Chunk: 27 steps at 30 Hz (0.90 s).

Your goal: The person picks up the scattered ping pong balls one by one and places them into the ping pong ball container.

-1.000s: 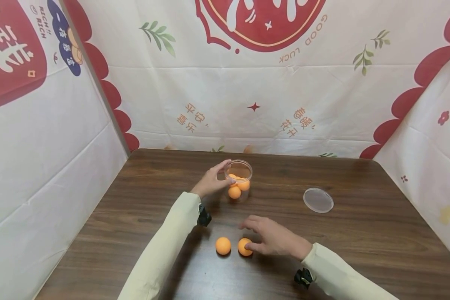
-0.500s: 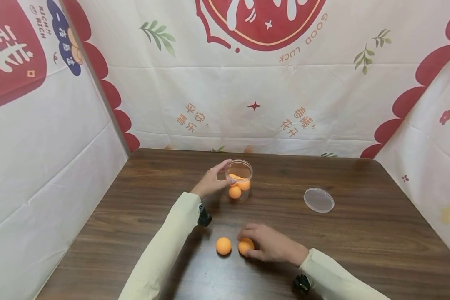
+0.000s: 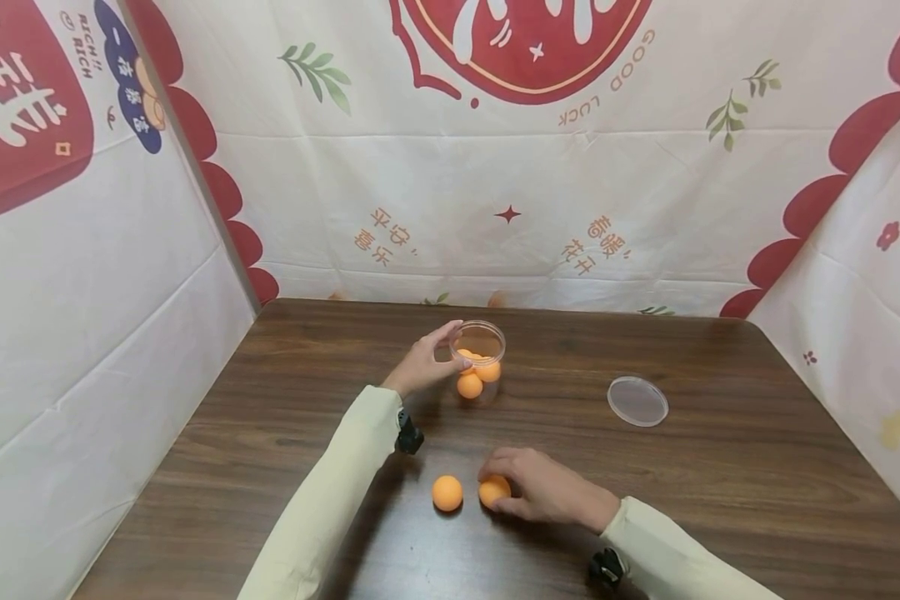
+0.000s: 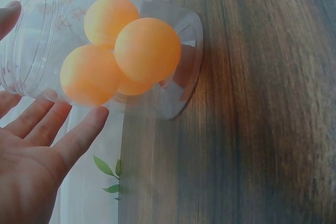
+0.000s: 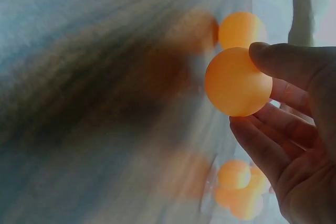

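A clear plastic jar point(image 4: 157, 106) with several orange ping-pong balls point(image 4: 147, 51) inside stands upright toward the back of the table. Around its rim my left hand point(image 3: 422, 360) grips, thumb on the near side and fingers on the far side. Closer to me, my right hand point(image 3: 547, 487) pinches a ping-pong ball point(image 5: 239, 82) between thumb and fingers, at the tabletop. Just left of that one, another ping-pong ball point(image 3: 447, 493) rests on the table, apart from both hands.
A clear round lid point(image 3: 637, 401) lies flat on the brown wooden table point(image 3: 270, 450), right of the jar. White printed cloth point(image 3: 457, 167) hangs behind the table and along both sides.
My right hand has lowered slightly and its fingers have closed round the right-hand ping-pong ball, which has shifted a little to the right. My left hand and the jar stay in place.
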Each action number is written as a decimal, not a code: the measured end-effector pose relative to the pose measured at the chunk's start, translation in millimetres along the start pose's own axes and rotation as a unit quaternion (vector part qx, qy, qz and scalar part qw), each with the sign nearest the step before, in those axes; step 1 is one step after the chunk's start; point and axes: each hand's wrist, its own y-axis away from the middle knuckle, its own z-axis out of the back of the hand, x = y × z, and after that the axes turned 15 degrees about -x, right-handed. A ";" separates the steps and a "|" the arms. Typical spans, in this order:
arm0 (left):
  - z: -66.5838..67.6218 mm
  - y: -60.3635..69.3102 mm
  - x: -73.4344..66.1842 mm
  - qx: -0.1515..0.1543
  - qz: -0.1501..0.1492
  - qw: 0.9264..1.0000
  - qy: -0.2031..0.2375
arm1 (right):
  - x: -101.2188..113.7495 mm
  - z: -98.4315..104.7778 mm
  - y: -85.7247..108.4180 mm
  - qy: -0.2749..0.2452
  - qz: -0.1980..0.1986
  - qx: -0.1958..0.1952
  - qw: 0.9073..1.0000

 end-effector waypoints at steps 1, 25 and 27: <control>-0.1 0.1 0.7 0.000 0.002 1.000 0.000 | -0.2 1.4 -0.5 0.000 -0.001 -0.001 1.000; 0.2 0.3 -0.8 0.005 0.015 1.000 0.008 | -13.5 70.1 -49.3 0.049 0.026 -0.067 0.996; 1.7 0.7 -0.3 0.008 0.011 1.000 0.009 | -14.9 73.6 -55.8 0.057 0.021 -0.074 0.995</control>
